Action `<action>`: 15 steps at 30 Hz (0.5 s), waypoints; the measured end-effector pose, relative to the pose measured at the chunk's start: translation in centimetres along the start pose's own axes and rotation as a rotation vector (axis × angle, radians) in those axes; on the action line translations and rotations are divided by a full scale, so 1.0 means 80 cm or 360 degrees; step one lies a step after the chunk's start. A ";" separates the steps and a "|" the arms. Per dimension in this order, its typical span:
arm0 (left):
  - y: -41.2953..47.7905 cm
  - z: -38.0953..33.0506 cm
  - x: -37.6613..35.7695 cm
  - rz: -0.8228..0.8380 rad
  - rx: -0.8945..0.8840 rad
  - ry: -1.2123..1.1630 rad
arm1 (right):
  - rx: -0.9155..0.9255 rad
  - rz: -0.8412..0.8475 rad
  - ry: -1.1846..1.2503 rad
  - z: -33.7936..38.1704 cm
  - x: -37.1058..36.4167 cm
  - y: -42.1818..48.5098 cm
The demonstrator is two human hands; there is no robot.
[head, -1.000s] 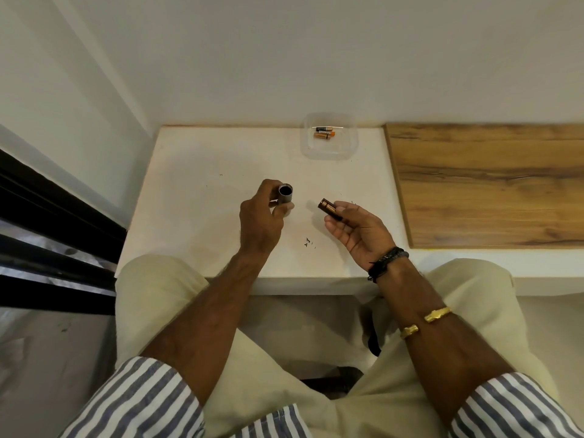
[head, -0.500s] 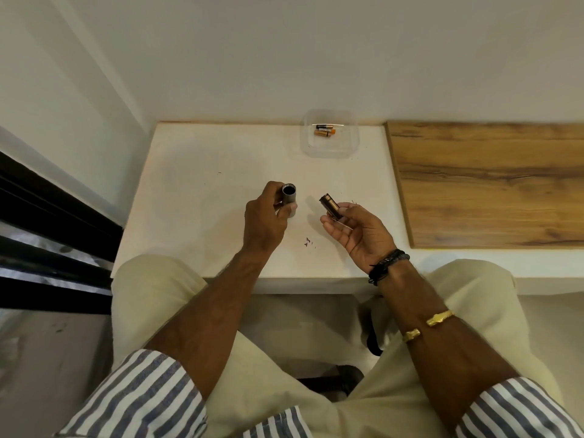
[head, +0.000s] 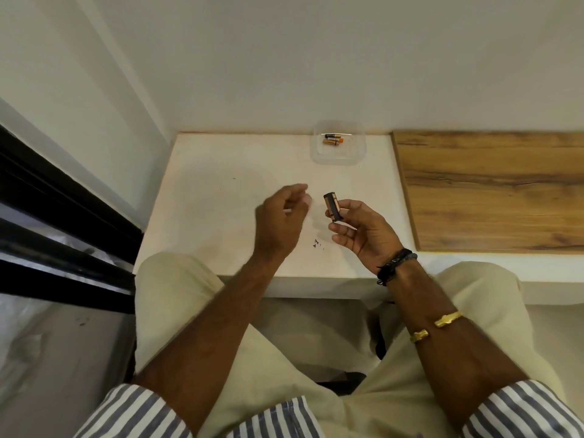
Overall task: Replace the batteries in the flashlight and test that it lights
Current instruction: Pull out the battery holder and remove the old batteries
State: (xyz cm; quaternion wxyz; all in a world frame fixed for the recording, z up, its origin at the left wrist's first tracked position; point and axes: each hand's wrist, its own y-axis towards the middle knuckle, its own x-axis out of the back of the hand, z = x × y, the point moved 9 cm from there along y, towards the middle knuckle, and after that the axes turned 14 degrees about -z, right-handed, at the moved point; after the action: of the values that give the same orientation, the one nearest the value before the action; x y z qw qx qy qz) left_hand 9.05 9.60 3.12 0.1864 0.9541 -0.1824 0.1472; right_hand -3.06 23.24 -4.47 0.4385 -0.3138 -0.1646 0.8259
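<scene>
My right hand [head: 360, 232] holds a black battery holder [head: 331, 206] with copper-coloured batteries in it, upright between thumb and fingertips above the white table [head: 221, 200]. My left hand [head: 279, 218] hovers just left of it, blurred, with its fingers curled. The grey flashlight tube does not show; the left hand may hide it. Spare batteries [head: 333, 141] lie in a clear plastic container [head: 360, 154] at the table's back edge.
A wooden board [head: 489, 191] covers the surface to the right of the white table. Small dark specks [head: 317, 245] lie near the front edge. A black window frame [head: 63, 216] runs along the left. My knees sit below the table front.
The left hand has turned and lifted, and the grey tube it held has dropped out of sight. The right hand has raised the battery holder more upright.
</scene>
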 end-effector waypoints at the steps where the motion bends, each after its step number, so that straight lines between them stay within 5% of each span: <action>1: -0.011 0.009 -0.013 0.0179 0.0164 -0.0052 | 0.0017 0.0046 -0.0065 0.002 -0.005 -0.003; 7: -0.034 0.022 -0.037 0.0487 0.0442 -0.0333 | 0.0141 0.0082 -0.0370 0.001 -0.016 -0.019; 15: -0.041 0.020 -0.041 0.0496 0.0151 -0.0148 | 0.0066 -0.0017 -0.0359 -0.006 -0.009 -0.016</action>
State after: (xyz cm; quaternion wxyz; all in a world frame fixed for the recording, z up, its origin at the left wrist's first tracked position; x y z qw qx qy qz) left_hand 7.79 12.76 -0.47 0.1074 0.9278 -0.3294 0.1384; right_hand -1.64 23.32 -3.85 0.4280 -0.2089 -0.1976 0.8568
